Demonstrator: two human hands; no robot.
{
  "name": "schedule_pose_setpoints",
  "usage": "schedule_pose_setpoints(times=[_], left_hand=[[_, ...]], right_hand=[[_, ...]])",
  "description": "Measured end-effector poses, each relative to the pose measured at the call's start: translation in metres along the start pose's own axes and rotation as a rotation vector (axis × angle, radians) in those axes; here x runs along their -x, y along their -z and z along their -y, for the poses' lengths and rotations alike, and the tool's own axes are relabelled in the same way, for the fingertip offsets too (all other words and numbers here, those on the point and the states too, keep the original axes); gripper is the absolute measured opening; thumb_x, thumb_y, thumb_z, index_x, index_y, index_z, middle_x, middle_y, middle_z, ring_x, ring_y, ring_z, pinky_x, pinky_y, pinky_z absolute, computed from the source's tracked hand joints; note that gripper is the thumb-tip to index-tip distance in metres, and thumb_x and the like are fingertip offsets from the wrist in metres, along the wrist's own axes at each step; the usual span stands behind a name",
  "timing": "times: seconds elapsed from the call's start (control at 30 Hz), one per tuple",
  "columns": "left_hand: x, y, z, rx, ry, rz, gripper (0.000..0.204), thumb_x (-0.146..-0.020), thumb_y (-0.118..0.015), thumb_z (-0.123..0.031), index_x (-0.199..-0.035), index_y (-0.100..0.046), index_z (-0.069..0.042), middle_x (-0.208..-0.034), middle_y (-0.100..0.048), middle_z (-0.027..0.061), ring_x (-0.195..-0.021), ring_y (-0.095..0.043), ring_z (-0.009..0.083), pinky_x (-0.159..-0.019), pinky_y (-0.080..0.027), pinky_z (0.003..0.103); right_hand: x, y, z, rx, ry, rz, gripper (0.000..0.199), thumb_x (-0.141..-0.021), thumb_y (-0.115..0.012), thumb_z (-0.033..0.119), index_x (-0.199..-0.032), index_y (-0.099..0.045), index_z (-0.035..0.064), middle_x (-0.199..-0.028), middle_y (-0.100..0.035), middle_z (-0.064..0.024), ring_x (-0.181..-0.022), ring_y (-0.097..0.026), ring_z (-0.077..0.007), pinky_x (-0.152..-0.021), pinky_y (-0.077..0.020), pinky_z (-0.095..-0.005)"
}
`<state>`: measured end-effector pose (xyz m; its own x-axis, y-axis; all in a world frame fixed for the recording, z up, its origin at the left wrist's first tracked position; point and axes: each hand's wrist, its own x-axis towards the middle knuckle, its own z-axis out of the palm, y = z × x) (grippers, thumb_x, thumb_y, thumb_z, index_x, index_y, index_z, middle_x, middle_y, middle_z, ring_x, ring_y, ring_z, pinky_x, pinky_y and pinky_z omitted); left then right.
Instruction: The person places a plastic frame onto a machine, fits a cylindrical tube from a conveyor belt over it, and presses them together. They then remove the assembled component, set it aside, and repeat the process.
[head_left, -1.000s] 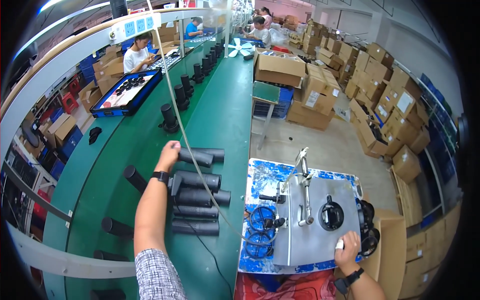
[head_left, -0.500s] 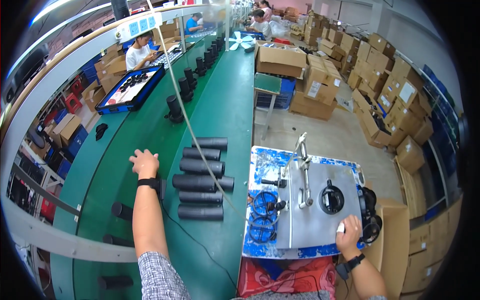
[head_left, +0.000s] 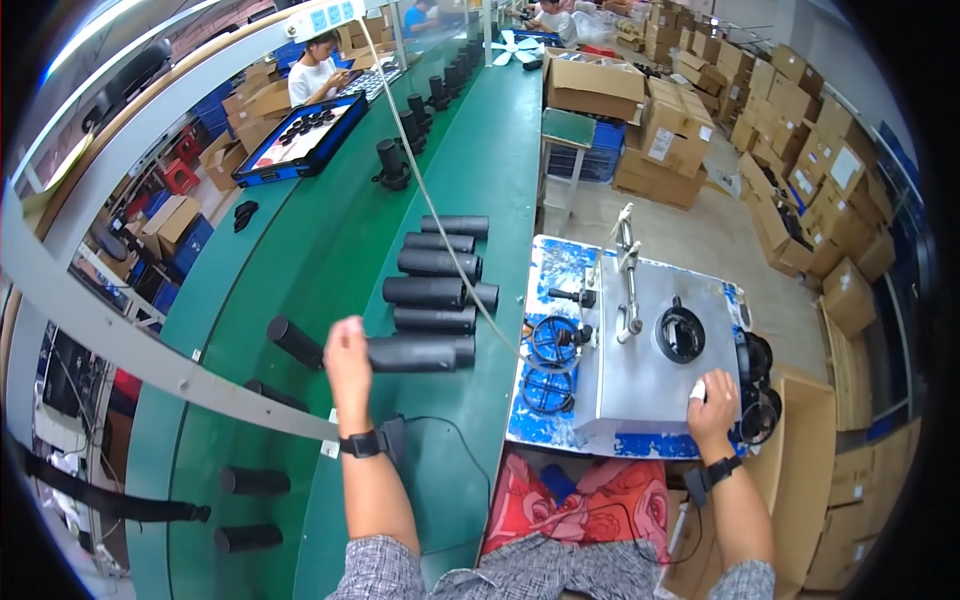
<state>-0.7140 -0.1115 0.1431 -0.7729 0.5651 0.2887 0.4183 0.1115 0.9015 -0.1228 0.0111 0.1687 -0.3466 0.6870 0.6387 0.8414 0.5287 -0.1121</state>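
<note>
- Both forearms are cut off at the lower edge; a red flowered cloth [head_left: 600,500] lies between them, partly hidden under cables.
- The right hand [head_left: 712,400] rests on the near right corner of a grey metal plate [head_left: 650,370]. Something small and white shows at its fingertips; what it is, and whether the fingers pinch it or only touch it, cannot be made out.
- The left hand [head_left: 348,360] is closed around the left end of a black tube [head_left: 420,353] on the green belt [head_left: 300,270], the palm hidden.
- That tube is the nearest of a row [head_left: 440,265] of like tubes lying side by side.
- On the plate, a black ring [head_left: 680,335] and an upright lever [head_left: 628,270].
- Far off, cardboard boxes [head_left: 800,110] and a seated person [head_left: 318,68], too small to tell more.
</note>
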Motion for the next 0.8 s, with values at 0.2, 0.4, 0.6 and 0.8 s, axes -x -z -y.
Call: schedule_pose_setpoints(times=[0.2, 0.4, 0.6, 0.8], left_hand=[[0.050, -0.041, 0.065, -0.246, 0.213, 0.054, 0.069, -0.106, -0.062, -0.052, -0.136, -0.059, 0.011, -0.128, -0.063, 0.0354, -0.115, -0.064, 0.0461, -0.103, -0.051, 0.050], [0.052, -0.015, 0.027, -0.417, 0.235, 0.102, 0.076, -0.105, -0.061, -0.056, -0.148, -0.046, 0.005, -0.142, -0.050, 0.0350, -0.128, -0.058, 0.0513, -0.099, -0.056, 0.057], [-0.016, 0.033, -0.018, -1.008, -0.076, -0.219, 0.077, -0.092, -0.081, -0.031, -0.158, -0.045, -0.016, -0.156, -0.046, 0.0207, -0.150, -0.040, 0.0468, -0.118, -0.040, 0.060], [-0.067, 0.039, 0.032, -0.909, 0.234, -0.309, 0.077, -0.096, -0.079, -0.033, -0.162, -0.043, -0.014, -0.164, -0.043, 0.0196, -0.152, -0.040, 0.0478, -0.123, -0.030, 0.068]], right_hand=[[-0.001, 0.006, 0.004, 0.006, -0.024, 0.002, 0.009, -0.081, -0.057, 0.008, -0.085, -0.056, 0.0003, -0.086, -0.056, -0.0194, -0.085, -0.054, -0.0429, -0.077, -0.0442, -0.0525], [0.005, 0.005, -0.006, 0.014, -0.045, -0.050, 0.010, -0.083, -0.058, 0.009, -0.085, -0.057, -0.0003, -0.087, -0.058, -0.0191, -0.087, -0.057, -0.0427, -0.078, -0.0454, -0.0531], [0.008, 0.004, -0.012, 0.014, -0.046, -0.022, 0.012, -0.082, -0.060, 0.012, -0.088, -0.060, 0.0009, -0.089, -0.060, -0.0181, -0.088, -0.059, -0.0425, -0.079, -0.0464, -0.0532], [0.009, -0.006, -0.007, -0.008, -0.059, -0.047, 0.013, -0.083, -0.062, 0.015, -0.088, -0.062, 0.0033, -0.089, -0.061, -0.0159, -0.089, -0.060, -0.0405, -0.079, -0.0474, -0.0525]])
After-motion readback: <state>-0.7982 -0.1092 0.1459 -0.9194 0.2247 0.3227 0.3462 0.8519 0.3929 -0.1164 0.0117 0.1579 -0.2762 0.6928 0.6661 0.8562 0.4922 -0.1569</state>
